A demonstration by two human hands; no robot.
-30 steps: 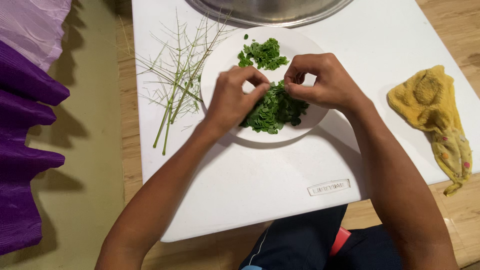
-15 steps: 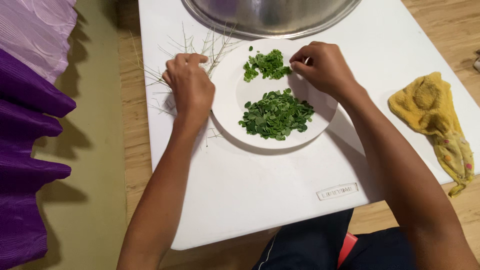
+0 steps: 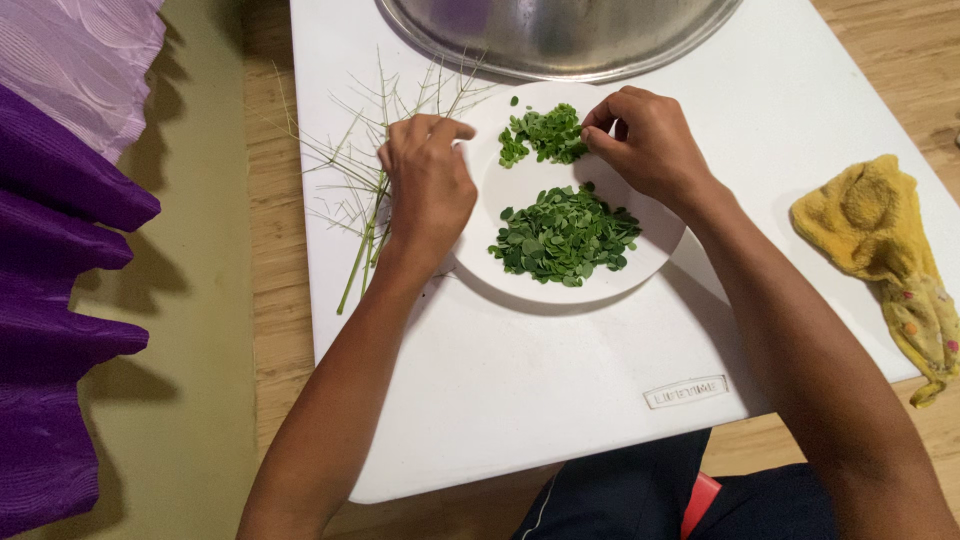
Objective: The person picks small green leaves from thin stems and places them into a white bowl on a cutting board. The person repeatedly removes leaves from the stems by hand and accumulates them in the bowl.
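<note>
Both hands hover at the white plate [image 3: 640, 255]: right hand [image 3: 645, 145] pinches at the small leaf pile [image 3: 545, 135] on the far side, left hand [image 3: 430, 180] curled loosely at the rim, beside bare stems [image 3: 365, 200] on the tabletop [image 3: 520, 370]. Bigger leaf heap [image 3: 565, 235] sits nearer, between both wrists.

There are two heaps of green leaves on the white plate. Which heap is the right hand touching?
The right hand touches the smaller heap at the plate's far side. The larger heap lies nearer the person, untouched.
</note>
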